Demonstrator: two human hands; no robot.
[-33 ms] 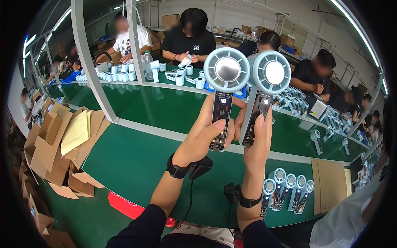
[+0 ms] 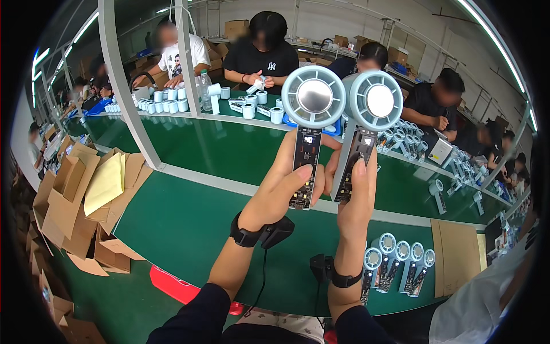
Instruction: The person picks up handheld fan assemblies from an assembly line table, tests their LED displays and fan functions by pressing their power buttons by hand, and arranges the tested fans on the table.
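My left hand is closed round the handle of a light-blue handheld fan, its thumb lying on the bare circuit board. Beside it, my right hand grips a second handheld fan the same way, thumb pressed to the board. Both fans stand upright, heads at the top, round grilles with silver centres facing me. A small white light glows near the top of each board. The fingers behind the handles are partly hidden. Below and right of my right hand, several similar fans lie on the green table.
Flattened cardboard lies at the table's right end. Open cartons crowd the left side. A metal post and rail border the green conveyor belt. Across it, co-workers sit among white cylindrical parts, a bottle and more fans.
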